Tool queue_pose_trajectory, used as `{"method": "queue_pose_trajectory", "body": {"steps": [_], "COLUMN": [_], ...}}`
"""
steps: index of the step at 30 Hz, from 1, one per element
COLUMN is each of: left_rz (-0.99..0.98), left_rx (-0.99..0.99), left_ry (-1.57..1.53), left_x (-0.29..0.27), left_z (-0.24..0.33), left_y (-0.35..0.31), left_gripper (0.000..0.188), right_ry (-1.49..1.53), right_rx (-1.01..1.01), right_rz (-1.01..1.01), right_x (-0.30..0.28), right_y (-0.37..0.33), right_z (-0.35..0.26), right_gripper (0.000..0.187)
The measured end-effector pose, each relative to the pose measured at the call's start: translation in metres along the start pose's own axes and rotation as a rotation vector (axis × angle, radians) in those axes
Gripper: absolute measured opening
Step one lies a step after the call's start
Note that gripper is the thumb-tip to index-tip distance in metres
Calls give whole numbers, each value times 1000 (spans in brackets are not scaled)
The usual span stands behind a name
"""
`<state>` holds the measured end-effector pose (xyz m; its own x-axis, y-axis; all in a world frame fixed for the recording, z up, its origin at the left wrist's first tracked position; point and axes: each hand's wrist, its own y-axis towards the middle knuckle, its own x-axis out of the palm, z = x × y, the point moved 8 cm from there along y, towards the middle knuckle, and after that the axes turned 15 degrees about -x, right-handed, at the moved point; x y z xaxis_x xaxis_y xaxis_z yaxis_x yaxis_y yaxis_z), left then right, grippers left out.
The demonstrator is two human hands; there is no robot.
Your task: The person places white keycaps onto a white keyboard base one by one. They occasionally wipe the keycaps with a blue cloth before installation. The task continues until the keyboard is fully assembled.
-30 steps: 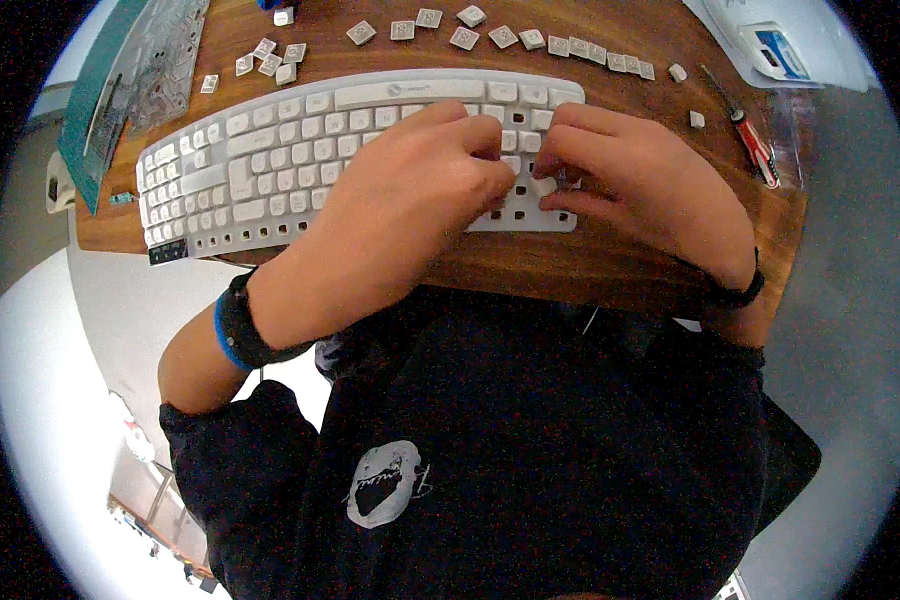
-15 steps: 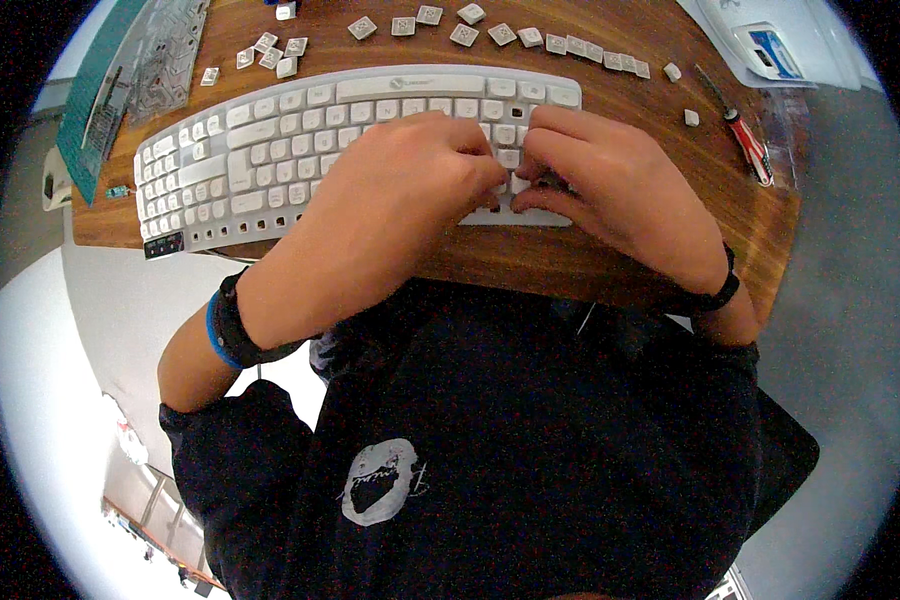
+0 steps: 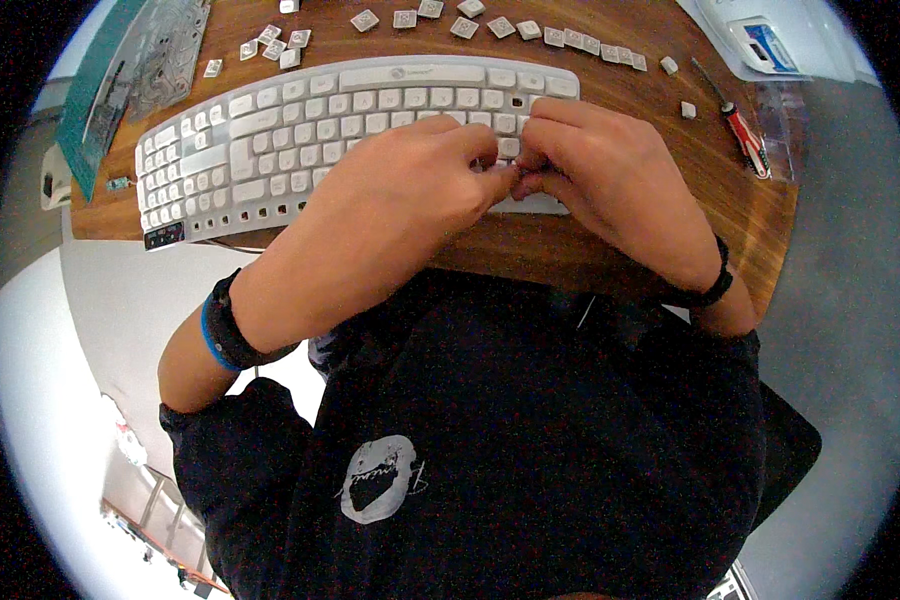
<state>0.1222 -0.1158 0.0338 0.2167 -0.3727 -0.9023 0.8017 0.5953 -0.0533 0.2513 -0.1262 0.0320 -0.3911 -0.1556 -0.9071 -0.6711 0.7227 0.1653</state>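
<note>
A white keyboard [image 3: 305,135] lies on the wooden table with its long space bar [image 3: 410,75] along the far side. Dark bare sockets [image 3: 245,216] show along its near row, and another sits near the far right corner. Over the right part of the keyboard, my left hand [image 3: 425,165] is closed, thumb and forefinger pinched. Facing it, my right hand [image 3: 605,165] is curled too, its fingertips meeting those of my left. Whatever is between the fingertips is hidden.
Several loose white keycaps [image 3: 500,27] lie beyond the keyboard, with more [image 3: 688,110] to the right. A red-and-black screwdriver [image 3: 745,140] lies at the right beside a clear bag [image 3: 782,110]. Far right is a clear plastic tray [image 3: 715,25]. A green mat [image 3: 85,130] and small circuit board [image 3: 118,184] are left.
My left hand's fingertips have moved slightly right and up, closing against my right hand's. The keyboard appears slightly higher in the view.
</note>
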Motion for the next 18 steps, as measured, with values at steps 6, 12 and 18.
{"method": "queue_pose_trajectory", "body": {"steps": [6,12,18], "left_rz": [-14,0,-55], "left_rx": [19,29,34], "left_ry": [-12,-59,-21], "left_x": [-3,-3,-3], "left_z": [-2,-6,-6], "left_y": [-4,0,3], "left_gripper": [39,28,26], "right_ry": [-9,-3,-61], "right_rx": [50,13,85], "right_rz": [-22,-1,-84], "right_x": [5,2,8], "right_y": [-6,-9,-6], "right_z": [6,2,5], "right_gripper": [26,13,14]}}
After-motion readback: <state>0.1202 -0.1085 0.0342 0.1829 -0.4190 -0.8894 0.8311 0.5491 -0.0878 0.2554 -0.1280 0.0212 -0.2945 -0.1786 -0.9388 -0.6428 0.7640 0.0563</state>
